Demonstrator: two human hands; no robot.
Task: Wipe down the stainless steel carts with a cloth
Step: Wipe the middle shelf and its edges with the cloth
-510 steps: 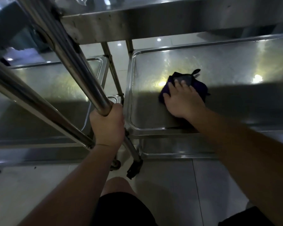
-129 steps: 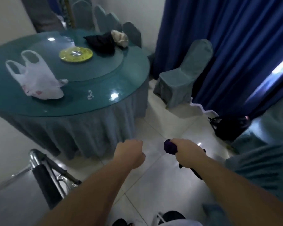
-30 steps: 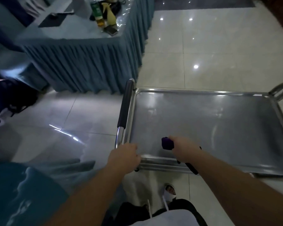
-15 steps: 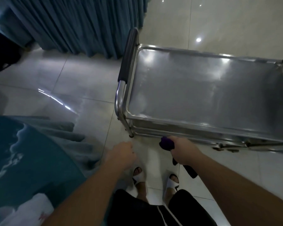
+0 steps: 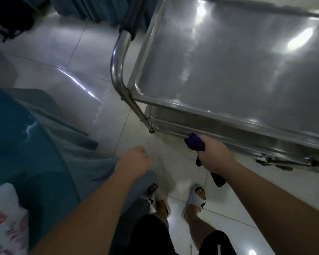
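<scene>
Pale glossy floor tiles [image 5: 92,57] spread under me, catching streaks of light. Nearest, I see my black shorts [image 5: 151,234] and my feet in white slides [image 5: 195,199]. At my left side a teal cloth-covered desk [image 5: 26,144] drops its grey skirt to the floor, and a white plastic bag with red print [image 5: 6,218] lies on its near corner. My left hand [image 5: 134,159] hangs in front of me over the tiles, fingers curled in, holding nothing. My right hand [image 5: 213,153] is clamped around the purple cloth [image 5: 194,142]; one bunched end sticks out past my thumb side, right up against the edge of the lower shelf [image 5: 228,137] of the stainless steel cart [image 5: 238,61], and a dark tail of it hangs below my wrist. Whether the cloth actually touches the metal I cannot tell. Beyond, the cart's top tray shines with reflected lights, its tubular handle [image 5: 118,57] curving up at the left end. Farther off, blue-grey pleated fabric [image 5: 92,8] hangs at the top
</scene>
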